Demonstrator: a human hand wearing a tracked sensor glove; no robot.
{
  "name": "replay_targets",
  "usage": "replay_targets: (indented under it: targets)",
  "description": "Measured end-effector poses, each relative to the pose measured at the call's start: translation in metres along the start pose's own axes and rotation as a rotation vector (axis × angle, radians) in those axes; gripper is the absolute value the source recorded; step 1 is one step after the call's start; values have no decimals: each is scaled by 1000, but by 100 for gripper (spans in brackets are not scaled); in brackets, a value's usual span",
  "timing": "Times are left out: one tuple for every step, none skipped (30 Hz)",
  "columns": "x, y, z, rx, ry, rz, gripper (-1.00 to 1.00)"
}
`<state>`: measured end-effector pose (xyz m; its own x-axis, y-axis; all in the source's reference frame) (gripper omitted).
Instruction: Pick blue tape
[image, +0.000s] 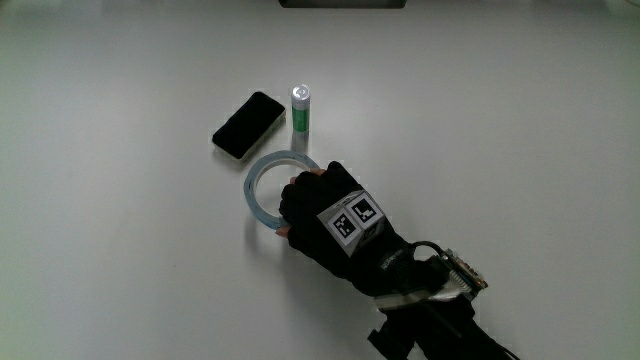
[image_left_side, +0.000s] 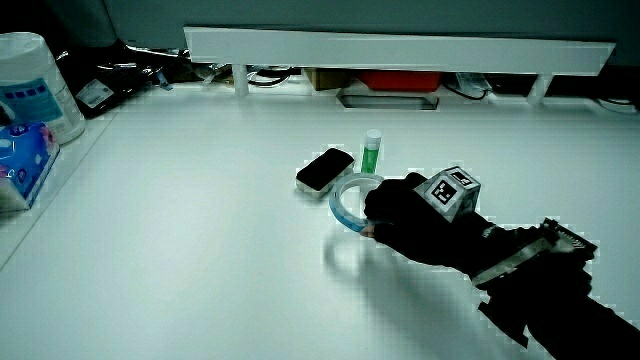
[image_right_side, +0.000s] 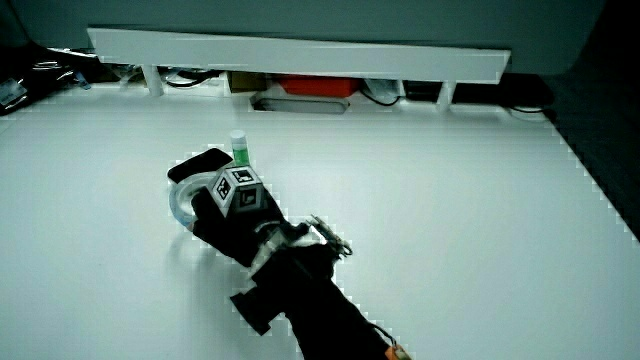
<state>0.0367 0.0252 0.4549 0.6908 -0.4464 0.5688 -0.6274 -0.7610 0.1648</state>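
three things sit close together on your white table (image: 120, 260): the blue tape (image: 262, 180), a black phone (image: 248, 124) and a small green tube (image: 300, 108) standing upright. the tape is the nearest of the three to you, with the phone and the tube just past it, side by side and slightly apart from each other. your hand (image: 325, 205) is on the part of the tape ring closest to you, fingers curled down over the rim and closed on it, so that part of the ring is hidden under the glove while the rest curves out free toward the phone. in a side view the tape (image_left_side: 345, 203) looks tipped up at the hand (image_left_side: 405, 215), with a shadow on the table under its free edge, but you cannot tell for sure whether it is fully off the surface. the patterned cube (image: 352, 218) on the back of your glove faces upward. your forearm (image: 430, 300) runs back from the hand toward your edge of the table. in both side views a low white partition (image_left_side: 400, 45) runs along the table's edge farthest from you.
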Motion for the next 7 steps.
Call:
replay_targets:
  targets:
    - [-1,-3,4,10,-6,4,100]
    - [-3,-6,11,16,0,8,100]
    - [-3,-8,15,27,-3,7,100]
    - [-3,-11,20,35,-1,5,100]
    - [-4,-14,26,54,8,8,100]
    - [-3,-17,30,54,-5,2,100]
    - [-2,-19,35,63,-6,1,100]
